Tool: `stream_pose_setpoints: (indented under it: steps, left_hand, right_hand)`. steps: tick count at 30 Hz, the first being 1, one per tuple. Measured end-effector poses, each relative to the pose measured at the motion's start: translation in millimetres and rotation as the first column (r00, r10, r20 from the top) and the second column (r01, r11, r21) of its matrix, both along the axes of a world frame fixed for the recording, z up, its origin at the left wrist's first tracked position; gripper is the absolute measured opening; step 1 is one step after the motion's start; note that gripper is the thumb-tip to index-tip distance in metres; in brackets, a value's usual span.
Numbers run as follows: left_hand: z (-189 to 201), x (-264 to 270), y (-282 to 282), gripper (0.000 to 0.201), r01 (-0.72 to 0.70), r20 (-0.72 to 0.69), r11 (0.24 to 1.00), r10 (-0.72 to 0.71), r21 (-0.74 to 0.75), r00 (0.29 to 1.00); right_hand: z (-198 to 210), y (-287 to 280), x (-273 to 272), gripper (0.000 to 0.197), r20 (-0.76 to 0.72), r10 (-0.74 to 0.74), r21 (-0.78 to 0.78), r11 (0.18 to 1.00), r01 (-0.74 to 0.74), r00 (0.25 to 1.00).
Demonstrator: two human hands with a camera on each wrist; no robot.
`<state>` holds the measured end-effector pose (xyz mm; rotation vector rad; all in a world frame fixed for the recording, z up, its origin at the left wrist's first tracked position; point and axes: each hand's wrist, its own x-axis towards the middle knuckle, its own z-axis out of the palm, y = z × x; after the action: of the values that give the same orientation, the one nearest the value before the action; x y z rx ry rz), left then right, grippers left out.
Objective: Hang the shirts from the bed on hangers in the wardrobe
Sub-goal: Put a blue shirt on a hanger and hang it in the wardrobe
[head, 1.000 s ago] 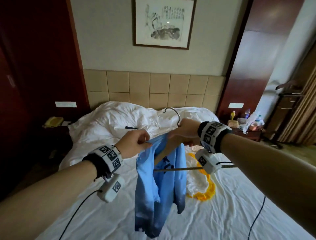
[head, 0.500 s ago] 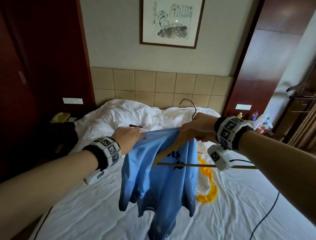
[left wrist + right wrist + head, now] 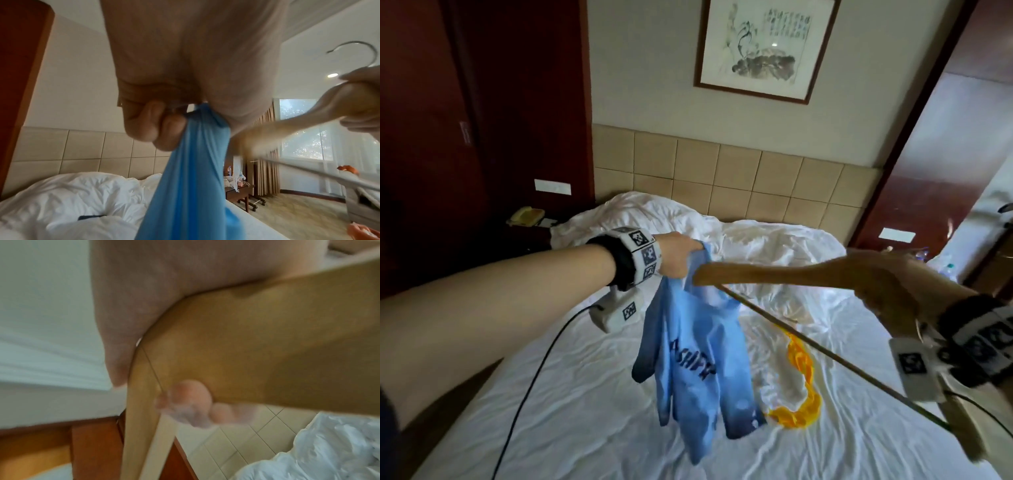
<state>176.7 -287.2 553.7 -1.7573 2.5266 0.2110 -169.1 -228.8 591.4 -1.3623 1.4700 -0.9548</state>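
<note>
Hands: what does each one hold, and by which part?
Left hand grips the blue shirt by its bunched top edge; right hand grips the hanger at its middle.

The white-sheeted bed [image 3: 592, 421] bears a rumpled duvet [image 3: 756, 240] and a white-and-orange shirt [image 3: 791, 387].

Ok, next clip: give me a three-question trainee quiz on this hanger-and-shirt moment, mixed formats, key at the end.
1. True or false: the blue shirt hangs fully on the wooden hanger.
2. Multiple choice: what does the left hand grip? A) the hanger's hook B) bunched fabric of the blue shirt C) the duvet
3. Fill in: the white and orange garment lies on the ____.

Key:
1. False. The shirt hangs from the left hand, with the hanger's bare end beside it.
2. B. The right hand holds the hanger.
3. bed
</note>
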Motion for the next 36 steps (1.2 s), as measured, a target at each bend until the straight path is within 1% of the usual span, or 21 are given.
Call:
stream_pose_setpoints:
  steps: [2, 4, 6, 8, 10, 11, 14, 16, 18, 19, 21, 23, 26, 27, 28, 29, 30, 32, 33, 34, 36]
  left_hand:
    - [0.1, -6.2, -2.6, 0.061, -0.027, 0.013, 0.999, 0.027, 0.026, 1.000]
    - [-0.4, -10.1, -5.3, 0.071, -0.027, 0.004, 0.998, 0.027, 0.049, 1.000]
    - [-0.8, -12.5, -6.8, 0.071, -0.032, -0.010, 0.997, 0.033, 0.075, 0.999]
    - [0.1, -15.4, -9.3, 0.070, -0.027, -0.036, 0.995, 0.031, 0.100, 0.999]
    - [3.8, -16.8, -9.4, 0.070, -0.039, -0.074, 0.992, 0.048, 0.120, 0.996]
    - [4.8, -16.0, -9.9, 0.071, -0.044, -0.090, 0.991, 0.055, 0.123, 0.994]
    - [7.8, -12.0, -10.0, 0.062, -0.028, -0.153, 0.990, 0.050, 0.139, 0.987]
    - [13.1, -11.1, -5.0, 0.054, -0.009, -0.220, 0.988, 0.044, 0.155, 0.975]
    - [21.1, -10.4, 1.0, 0.046, -0.005, -0.252, 0.989, 0.042, 0.145, 0.967]
    - [25.2, -9.4, 3.3, 0.048, -0.009, -0.254, 0.992, 0.041, 0.128, 0.966]
    - [35.6, -5.1, 9.2, 0.055, -0.013, -0.252, 0.995, 0.037, 0.097, 0.967]
    - [44.3, 5.7, 10.5, 0.057, -0.038, -0.276, 0.996, 0.057, 0.075, 0.959]
    - [51.1, 31.2, 14.3, 0.040, -0.146, -0.216, 0.989, 0.147, 0.020, 0.965]
    - [51.1, 39.0, 17.1, 0.043, -0.171, -0.177, 0.985, 0.170, 0.013, 0.969]
    - [47.5, 48.4, 17.7, 0.053, -0.202, -0.110, 0.979, 0.201, 0.003, 0.973]
    - [42.2, 56.9, 19.1, 0.058, -0.221, -0.039, 0.975, 0.221, -0.018, 0.975]
    - [36.9, 63.7, 20.2, 0.053, -0.243, 0.008, 0.970, 0.243, -0.030, 0.970]
    - [27.2, 73.7, 22.6, 0.027, -0.296, 0.013, 0.954, 0.297, -0.047, 0.955]
    - [25.0, 75.6, 23.1, 0.017, -0.289, -0.022, 0.956, 0.288, -0.048, 0.957]
    - [24.4, 76.4, 24.4, 0.015, -0.258, -0.046, 0.965, 0.256, -0.043, 0.966]
    - [23.9, 77.2, 21.1, 0.038, -0.190, -0.089, 0.982, 0.187, -0.022, 0.978]
  right_hand:
    - [3.3, 4.7, -14.1, 0.091, 0.218, -0.050, -0.065, 0.996, 0.066, 0.975]
    - [5.0, 5.7, -16.5, 0.089, 0.428, -0.056, -0.146, 0.981, 0.130, 0.902]
    - [4.5, 3.4, -8.5, 0.072, 0.620, 0.028, -0.241, 0.958, 0.156, 0.784]
    - [4.4, 0.4, 6.7, 0.057, 0.753, 0.128, -0.308, 0.935, 0.174, 0.646]
    - [7.2, -3.5, 24.9, 0.051, 0.831, 0.204, -0.347, 0.917, 0.195, 0.517]
    - [9.6, -5.2, 35.0, 0.050, 0.851, 0.233, -0.365, 0.907, 0.211, 0.471]
    - [17.8, -5.2, 71.1, 0.044, 0.888, 0.297, -0.395, 0.884, 0.251, 0.352]
    - [19.4, -5.9, 90.9, 0.038, 0.900, 0.305, -0.391, 0.880, 0.269, 0.313]
    - [15.6, -7.9, 105.2, 0.035, 0.894, 0.294, -0.387, 0.887, 0.252, 0.339]
    - [10.7, -9.1, 110.2, 0.035, 0.887, 0.281, -0.382, 0.893, 0.240, 0.367]
    - [-3.8, -10.9, 118.1, 0.028, 0.853, 0.250, -0.370, 0.909, 0.192, 0.459]
    - [-23.7, -13.0, 120.1, 0.036, 0.778, 0.203, -0.345, 0.929, 0.134, 0.594]
    - [-55.2, -16.5, 109.4, 0.042, 0.563, 0.134, -0.329, 0.942, 0.072, 0.816]
    - [-63.4, -16.9, 102.8, 0.045, 0.488, 0.121, -0.331, 0.942, 0.055, 0.864]
    - [-68.6, -15.9, 96.8, 0.044, 0.423, 0.116, -0.336, 0.941, 0.036, 0.899]
    - [-71.2, -14.7, 91.0, 0.043, 0.363, 0.118, -0.340, 0.940, 0.014, 0.924]
    - [-71.8, -12.8, 85.8, 0.046, 0.308, 0.129, -0.339, 0.941, -0.018, 0.943]
    - [-70.6, -9.9, 77.7, 0.051, 0.219, 0.139, -0.327, 0.943, -0.062, 0.966]
    - [-70.3, -8.8, 74.3, 0.053, 0.169, 0.142, -0.333, 0.940, -0.079, 0.975]
    - [-71.2, -8.6, 70.9, 0.055, 0.107, 0.147, -0.346, 0.933, -0.102, 0.983]
    - [-72.5, -6.9, 67.0, 0.057, -0.035, 0.159, -0.375, 0.913, -0.160, 0.987]
